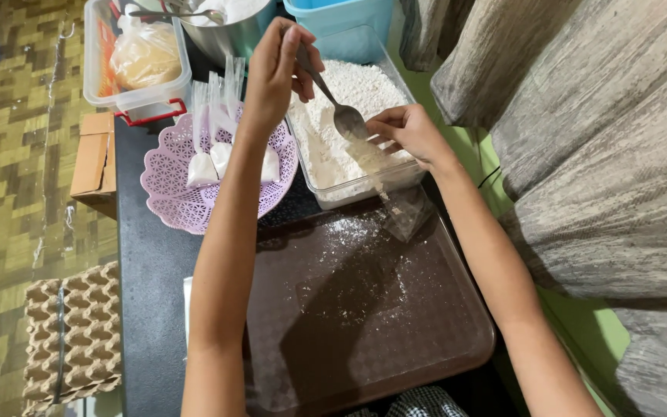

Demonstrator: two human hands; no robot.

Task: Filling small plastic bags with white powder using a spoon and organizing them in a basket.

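Spooning white powder into a narrow clear bag over a brown tray.

The left hand (275, 66) is closed around the handle of a metal spoon (347, 120), whose long axis slants down and to the right, bowl lowest. The right hand (407, 133) pinches the mouth of a slim clear plastic bag (395, 205) just beside and below the spoon's bowl; the bag hangs down from the fingers toward the brown tray (426, 340), partly filled with powder. Both sit at the near edge of the clear tub of white powder (326, 147). To the left, a lilac basket (165, 185) holds filled bags standing upright.
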